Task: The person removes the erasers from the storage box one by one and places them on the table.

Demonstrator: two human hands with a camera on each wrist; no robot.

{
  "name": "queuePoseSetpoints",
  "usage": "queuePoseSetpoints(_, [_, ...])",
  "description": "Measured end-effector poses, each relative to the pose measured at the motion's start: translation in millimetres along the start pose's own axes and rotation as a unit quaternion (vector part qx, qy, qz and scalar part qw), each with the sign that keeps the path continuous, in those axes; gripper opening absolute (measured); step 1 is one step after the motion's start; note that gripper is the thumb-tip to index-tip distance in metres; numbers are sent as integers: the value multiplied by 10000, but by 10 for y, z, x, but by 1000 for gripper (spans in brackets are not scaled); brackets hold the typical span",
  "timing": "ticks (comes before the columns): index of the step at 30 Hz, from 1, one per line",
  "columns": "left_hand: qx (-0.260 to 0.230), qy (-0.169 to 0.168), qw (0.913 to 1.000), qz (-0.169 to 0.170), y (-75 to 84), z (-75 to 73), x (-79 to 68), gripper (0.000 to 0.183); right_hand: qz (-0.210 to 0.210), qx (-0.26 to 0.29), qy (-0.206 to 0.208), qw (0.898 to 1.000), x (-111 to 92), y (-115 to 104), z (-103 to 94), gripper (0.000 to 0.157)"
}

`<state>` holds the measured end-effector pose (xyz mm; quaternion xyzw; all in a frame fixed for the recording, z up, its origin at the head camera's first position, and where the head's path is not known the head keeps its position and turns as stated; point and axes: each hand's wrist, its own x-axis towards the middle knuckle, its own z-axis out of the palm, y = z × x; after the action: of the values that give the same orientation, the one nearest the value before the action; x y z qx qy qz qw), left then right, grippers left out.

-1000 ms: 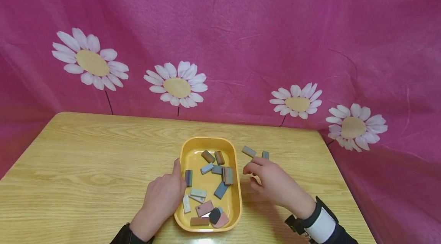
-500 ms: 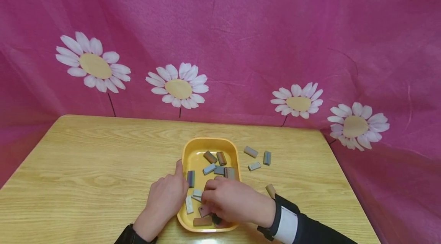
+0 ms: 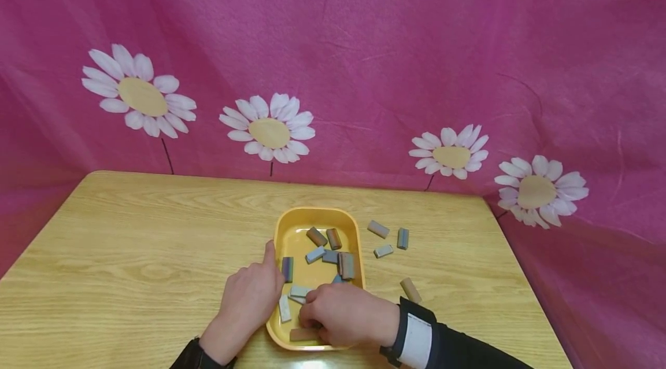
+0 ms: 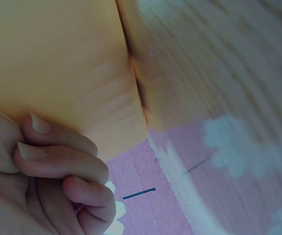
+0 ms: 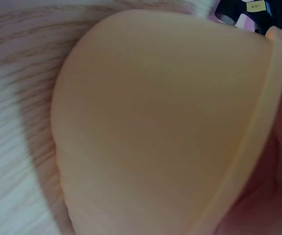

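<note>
1. The left hand point(image 3: 252, 294) grasps the yellow tray point(image 3: 317, 217) at its left side, some fingers curled
2. The right hand point(image 3: 351, 314) reaches inside the tray; its fingertips are hidden, so whether it grasps anything I cannot tell
3. Left of the right hand lies a white block point(image 3: 284, 308)
4. Beyond the right wrist, a tan block point(image 3: 410, 289) lies on the table point(image 3: 156, 242)

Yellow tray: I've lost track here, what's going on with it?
A person's left hand rests against the left rim of the yellow tray, while the right hand reaches into its near end, among small blocks. Whether those fingers hold one is hidden. Four more blocks lie on the table, right of the tray.
</note>
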<state>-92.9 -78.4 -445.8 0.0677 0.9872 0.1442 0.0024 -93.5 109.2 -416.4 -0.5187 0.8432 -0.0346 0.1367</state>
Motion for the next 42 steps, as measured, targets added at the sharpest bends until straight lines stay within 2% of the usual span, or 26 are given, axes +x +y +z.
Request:
queuePoseSetpoints(7, [-31, -89, 9999, -36, -2, -8, 7, 58, 29, -72, -143, 9999, 8, -4, 3, 21])
queuePoseSetpoints(14, [-74, -178, 9998, -87, 14, -25, 1, 59, 101, 328, -346, 9988, -1, 31, 1, 23])
queuePoseSetpoints(19, [-81, -107, 9999, -63, 7, -17, -1, 59, 385, 524, -756, 9950, -31, 92, -25, 21])
queuePoseSetpoints(22, [-114, -79, 9999, -72, 6, -12, 2, 58, 523, 444, -769, 9947, -51, 109, -34, 19])
queuePoseSetpoints(27, [-163, -191, 9996, -132, 18, -12, 12, 57, 533, 486, -235, 9971, -135, 151, -138, 19])
queuePoseSetpoints(31, [-162, -226, 9995, -142, 30, -17, 11, 58, 564, 419, 656, 9954, -272, 281, -282, 17])
queuePoseSetpoints(33, [-151, -225, 9995, -135, 32, -20, 10, 58, 729, 363, 1127, 9903, -361, 388, -346, 16])
queuePoseSetpoints(36, [-138, -237, 9995, -138, 33, -22, 8, 59, 1210, 473, 1706, 9767, -488, 590, -409, 14])
queuePoseSetpoints(40, [-133, -267, 9994, -159, 35, -20, 5, 59, 1702, 508, 2252, 9580, -601, 885, -370, 14])
queuePoseSetpoints(42, [-128, -285, 9994, -175, 38, -23, 5, 60, 1786, 452, 2371, 9538, -625, 1013, -304, 14])
